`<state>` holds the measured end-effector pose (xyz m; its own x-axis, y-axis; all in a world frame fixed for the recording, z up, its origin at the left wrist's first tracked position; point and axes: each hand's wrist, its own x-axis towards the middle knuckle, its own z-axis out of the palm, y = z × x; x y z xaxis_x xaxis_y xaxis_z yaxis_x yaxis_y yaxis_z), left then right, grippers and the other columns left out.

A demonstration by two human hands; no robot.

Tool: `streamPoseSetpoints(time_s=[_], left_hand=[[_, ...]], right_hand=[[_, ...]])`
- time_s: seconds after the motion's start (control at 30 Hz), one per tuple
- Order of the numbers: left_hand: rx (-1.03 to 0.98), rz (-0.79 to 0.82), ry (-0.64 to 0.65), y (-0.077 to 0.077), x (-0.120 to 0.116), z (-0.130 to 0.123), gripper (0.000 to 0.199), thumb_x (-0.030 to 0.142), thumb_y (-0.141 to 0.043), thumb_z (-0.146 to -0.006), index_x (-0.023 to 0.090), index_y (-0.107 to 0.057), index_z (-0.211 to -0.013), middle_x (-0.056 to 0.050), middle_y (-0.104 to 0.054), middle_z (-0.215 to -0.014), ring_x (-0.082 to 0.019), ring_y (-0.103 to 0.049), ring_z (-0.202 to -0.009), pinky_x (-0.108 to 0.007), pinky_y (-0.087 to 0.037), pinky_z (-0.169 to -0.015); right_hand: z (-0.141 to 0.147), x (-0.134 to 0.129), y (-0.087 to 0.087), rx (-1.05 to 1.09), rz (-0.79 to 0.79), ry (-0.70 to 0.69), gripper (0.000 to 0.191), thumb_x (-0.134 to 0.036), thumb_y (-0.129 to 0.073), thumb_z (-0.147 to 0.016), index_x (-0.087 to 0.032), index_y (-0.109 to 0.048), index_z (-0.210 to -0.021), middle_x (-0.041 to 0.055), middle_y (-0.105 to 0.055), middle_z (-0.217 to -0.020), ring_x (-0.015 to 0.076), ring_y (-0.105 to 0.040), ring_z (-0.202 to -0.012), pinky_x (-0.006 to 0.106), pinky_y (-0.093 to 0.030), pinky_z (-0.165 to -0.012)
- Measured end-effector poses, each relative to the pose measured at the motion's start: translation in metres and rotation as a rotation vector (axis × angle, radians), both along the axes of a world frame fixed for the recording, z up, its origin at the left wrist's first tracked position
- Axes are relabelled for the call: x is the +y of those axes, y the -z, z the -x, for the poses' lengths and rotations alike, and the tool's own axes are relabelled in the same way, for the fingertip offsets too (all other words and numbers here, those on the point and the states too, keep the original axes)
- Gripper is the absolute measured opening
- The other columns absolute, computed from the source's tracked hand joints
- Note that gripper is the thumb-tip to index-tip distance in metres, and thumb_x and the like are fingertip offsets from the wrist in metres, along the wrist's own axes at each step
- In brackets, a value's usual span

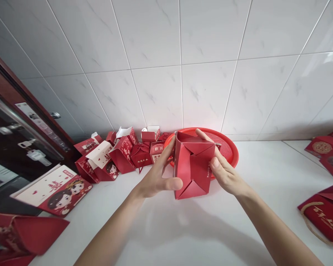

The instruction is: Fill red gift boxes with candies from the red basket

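Note:
Between my two hands I hold a red paper gift box (pixel 195 168) above the white surface, its folded, interlocking flaps turned toward me. My left hand (pixel 158 177) grips its left side, the thumb along the near edge. On the right side, my right hand (pixel 224 171) presses with the thumb near small pale print, and its fingers reach behind. Behind the box sits a red plastic basket (pixel 233 151) with a perforated inside, partly hidden by the box and my hands.
Several red gift boxes (pixel 124 155) stand along the tiled wall (pixel 155 92) at the left. A box with cartoon figures (pixel 55 188) lies nearer, beside a dark door with keys (pixel 39 157). At the right is a red box with a rope handle (pixel 324 218).

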<state>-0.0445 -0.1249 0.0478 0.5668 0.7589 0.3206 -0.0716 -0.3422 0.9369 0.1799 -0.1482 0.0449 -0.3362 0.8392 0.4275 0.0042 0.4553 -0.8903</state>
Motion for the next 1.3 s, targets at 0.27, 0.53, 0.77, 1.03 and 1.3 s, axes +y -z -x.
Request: streamPoseSetpoints(time_s=[0.27, 0.53, 0.77, 1.03, 1.3], left_hand=[[-0.039, 0.046, 0.070, 0.002, 0.007, 0.004, 0.108, 0.060, -0.078, -0.076, 0.031, -0.024, -0.166, -0.012, -0.040, -0.164, -0.046, -0.040, -0.146, -0.054, -0.041, -0.115], [0.025, 0.076, 0.025, -0.004, 0.003, -0.001, 0.126, 0.067, -0.086, -0.067, 0.033, -0.017, -0.167, -0.015, -0.046, -0.157, -0.041, -0.047, -0.140, -0.052, -0.040, -0.114], [-0.054, 0.095, 0.017, -0.001, -0.001, -0.003, 0.110, 0.078, -0.071, -0.076, 0.036, -0.021, -0.166, -0.012, -0.041, -0.163, -0.042, -0.040, -0.146, -0.053, -0.040, -0.115], [-0.078, 0.158, -0.024, -0.004, -0.004, -0.003, 0.104, 0.075, -0.069, -0.081, 0.040, -0.019, -0.166, -0.009, -0.036, -0.168, -0.042, -0.033, -0.152, -0.055, -0.039, -0.119], [-0.082, 0.052, -0.069, -0.008, -0.007, 0.000, 0.107, 0.077, -0.073, -0.076, 0.042, -0.024, -0.164, -0.003, -0.026, -0.173, -0.042, -0.026, -0.157, -0.056, -0.033, -0.124]], right_hand=[[0.001, 0.000, 0.003, 0.012, 0.038, -0.024, 0.065, -0.060, -0.040, -0.106, -0.041, -0.022, -0.166, -0.0011, -0.034, -0.170, 0.0263, -0.036, -0.154, 0.048, -0.040, -0.123], [0.004, 0.001, -0.001, 0.082, 0.066, -0.006, 0.075, -0.068, -0.049, -0.100, -0.039, -0.025, -0.166, 0.0040, -0.053, -0.157, 0.0309, -0.056, -0.139, 0.049, -0.056, -0.106], [0.010, -0.004, -0.001, 0.055, 0.018, 0.069, 0.068, -0.068, -0.040, -0.103, -0.038, -0.033, -0.164, 0.0033, -0.046, -0.162, 0.0307, -0.045, -0.148, 0.050, -0.046, -0.119], [0.012, -0.003, 0.001, 0.091, -0.028, -0.052, 0.079, -0.070, -0.047, -0.099, -0.037, -0.023, -0.167, 0.0065, -0.045, -0.163, 0.0323, -0.050, -0.143, 0.047, -0.054, -0.110], [0.016, -0.004, 0.003, 0.130, -0.051, -0.103, 0.073, -0.064, -0.052, -0.101, -0.042, -0.026, -0.165, 0.0033, -0.044, -0.163, 0.0294, -0.048, -0.145, 0.043, -0.055, -0.108]])
